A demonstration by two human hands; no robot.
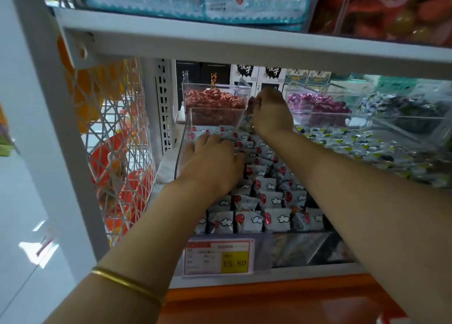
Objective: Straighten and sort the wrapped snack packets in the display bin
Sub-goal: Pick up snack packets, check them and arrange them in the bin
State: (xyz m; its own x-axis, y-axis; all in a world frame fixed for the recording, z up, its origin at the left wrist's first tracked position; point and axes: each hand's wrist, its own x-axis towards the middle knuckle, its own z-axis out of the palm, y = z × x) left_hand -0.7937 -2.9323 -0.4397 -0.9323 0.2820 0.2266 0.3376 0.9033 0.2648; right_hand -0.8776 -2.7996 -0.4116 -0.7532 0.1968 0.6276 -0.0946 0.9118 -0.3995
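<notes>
A clear display bin (pixel 179 152) on the lower shelf holds several rows of grey-white snack packets (pixel 269 196) printed with a red dot and a white cloud. My left hand (pixel 212 162) lies palm down on the packets at the bin's back left, fingers spread. My right hand (pixel 271 110) is raised at the back of the bin, its fingers pinched on one snack packet (pixel 247 123) that hangs below it. The packets under my left palm are hidden.
Behind stand clear tubs of red sweets (pixel 215 103) and purple sweets (pixel 315 106). A neighbouring bin of yellow-marked packets (pixel 362 147) lies to the right. The upper shelf edge (pixel 244 44) hangs low overhead. A price tag (pixel 219 257) fronts the bin; a wire side panel (pixel 117 133) closes the left.
</notes>
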